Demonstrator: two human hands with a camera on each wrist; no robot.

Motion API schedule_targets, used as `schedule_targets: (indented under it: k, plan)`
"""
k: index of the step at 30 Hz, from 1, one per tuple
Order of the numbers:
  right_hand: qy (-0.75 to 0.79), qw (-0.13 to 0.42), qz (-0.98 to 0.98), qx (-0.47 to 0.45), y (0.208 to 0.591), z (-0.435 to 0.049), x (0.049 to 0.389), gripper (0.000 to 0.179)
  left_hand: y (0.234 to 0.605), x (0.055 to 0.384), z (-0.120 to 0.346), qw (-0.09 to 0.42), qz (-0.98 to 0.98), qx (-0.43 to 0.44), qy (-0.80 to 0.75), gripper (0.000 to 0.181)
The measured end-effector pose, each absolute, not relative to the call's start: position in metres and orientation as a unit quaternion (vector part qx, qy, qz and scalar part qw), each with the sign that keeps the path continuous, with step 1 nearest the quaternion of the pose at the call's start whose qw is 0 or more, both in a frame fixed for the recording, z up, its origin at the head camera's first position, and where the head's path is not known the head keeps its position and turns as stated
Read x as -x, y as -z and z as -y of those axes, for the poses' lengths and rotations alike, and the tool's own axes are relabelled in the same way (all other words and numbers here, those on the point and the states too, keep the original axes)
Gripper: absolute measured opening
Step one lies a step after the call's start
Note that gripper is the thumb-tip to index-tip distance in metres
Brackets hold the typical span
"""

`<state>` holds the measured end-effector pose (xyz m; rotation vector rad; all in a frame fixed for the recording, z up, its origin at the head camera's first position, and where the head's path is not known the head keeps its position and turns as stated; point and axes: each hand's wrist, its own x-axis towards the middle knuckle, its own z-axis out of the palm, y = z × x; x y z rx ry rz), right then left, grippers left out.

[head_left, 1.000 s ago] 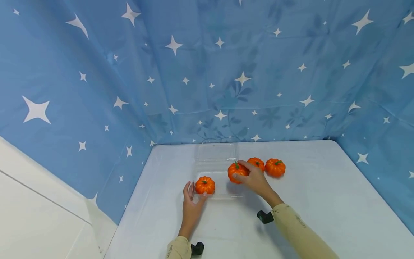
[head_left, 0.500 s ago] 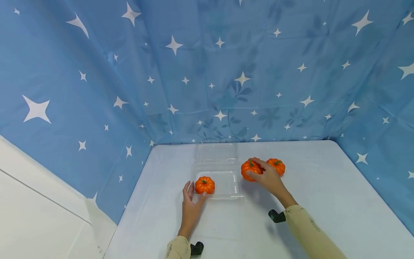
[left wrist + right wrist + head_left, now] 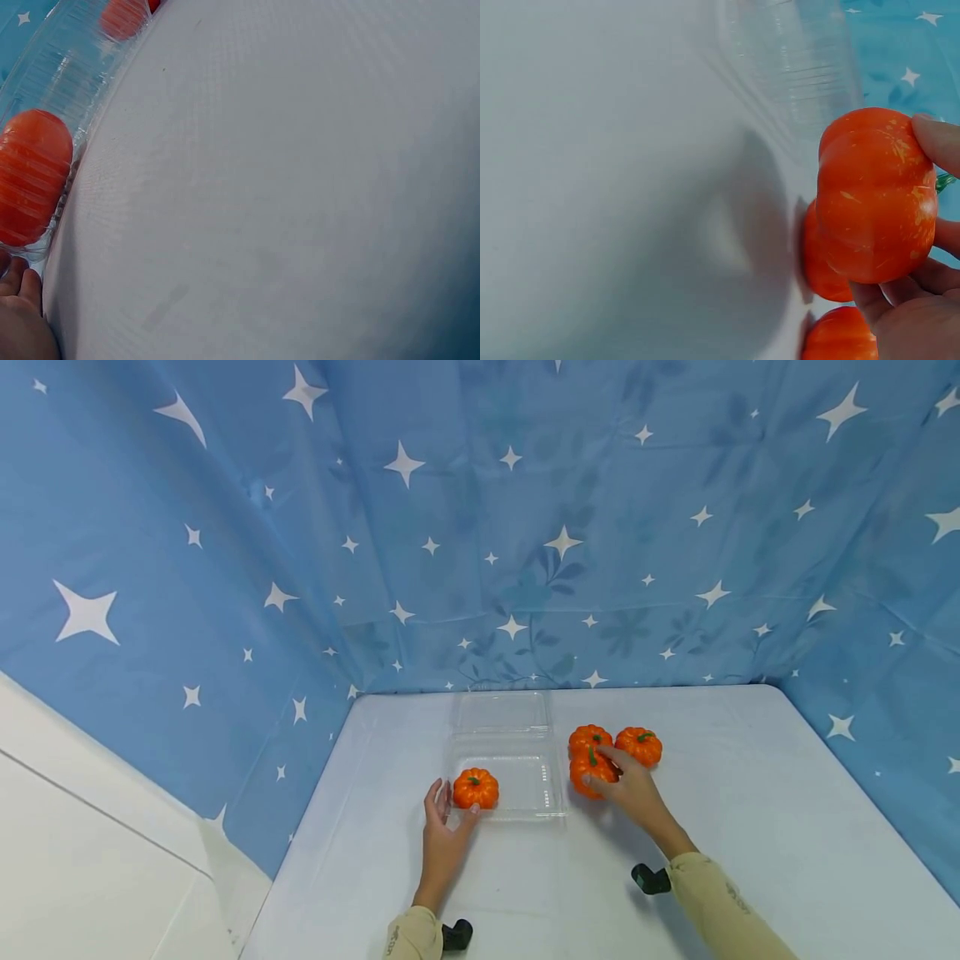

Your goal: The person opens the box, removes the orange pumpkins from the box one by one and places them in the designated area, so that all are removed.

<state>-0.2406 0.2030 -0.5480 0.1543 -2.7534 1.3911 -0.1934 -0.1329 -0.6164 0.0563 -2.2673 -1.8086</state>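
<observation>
A clear plastic clamshell container (image 3: 525, 814) lies with its lid (image 3: 501, 712) folded back. One small orange pumpkin (image 3: 476, 789) sits in its left part and shows through the wall in the left wrist view. My left hand (image 3: 446, 843) holds the container's near left corner, thumb on the front wall and fingers along the left side. Just right of the container, my right hand (image 3: 633, 789) grips a second pumpkin (image 3: 876, 196) between thumb and fingers. The right wrist view shows this pumpkin raised above the table, with its green stem partly behind the fingers.
Two more pumpkins, a left one (image 3: 588, 739) and a right one (image 3: 638, 748), rest behind the held one. The white table (image 3: 750, 827) meets a blue star-patterned curtain (image 3: 637, 527) at the back and sides.
My right hand has carried its pumpkin from over the container to the right, then a little nearer, in front of the left loose pumpkin. My left hand stays at the container.
</observation>
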Motion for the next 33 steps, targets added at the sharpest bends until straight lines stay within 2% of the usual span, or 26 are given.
schedule_targets:
  k: [10, 33]
  plan:
    - [-0.42, 0.042, 0.904, -0.069, 0.566, -0.2, 0.24, 0.061, 0.617, 0.193, 0.133, 0.121, 0.775, -0.018, 0.62, 0.09]
    - [-0.42, 0.022, 0.906, -0.042, 0.568, -0.204, 0.238, 0.065, 0.615, 0.193, 0.132, 0.115, 0.773, -0.023, 0.624, 0.09]
